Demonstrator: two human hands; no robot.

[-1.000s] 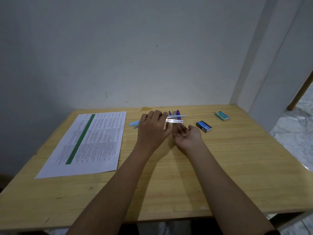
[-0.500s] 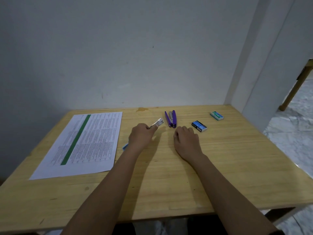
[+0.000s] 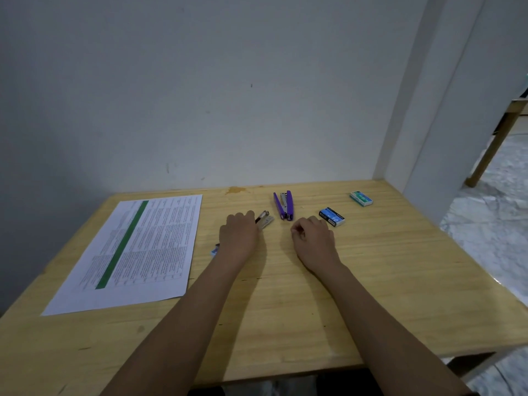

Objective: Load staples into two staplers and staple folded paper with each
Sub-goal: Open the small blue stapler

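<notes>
My left hand (image 3: 238, 234) presses down on a light blue stapler (image 3: 265, 220); its metal front end pokes out past my fingers and its blue tail shows under my wrist. A purple stapler (image 3: 283, 205) lies flipped wide open just beyond, toward the wall. My right hand (image 3: 313, 238) rests on the table with fingers curled; I cannot tell whether it holds anything. A blue staple box (image 3: 332, 216) lies right of my right hand, and a green staple box (image 3: 361, 198) sits farther right. The printed paper sheet (image 3: 134, 250) with a green stripe lies flat on the left.
The wooden table (image 3: 400, 281) stands against a white wall, with its right edge next to a marble floor. A wooden leg of other furniture (image 3: 494, 147) stands at the far right.
My left hand brought the light blue stapler down from in front of me onto the table and closed it. My right hand turned palm down and curled its fingers.
</notes>
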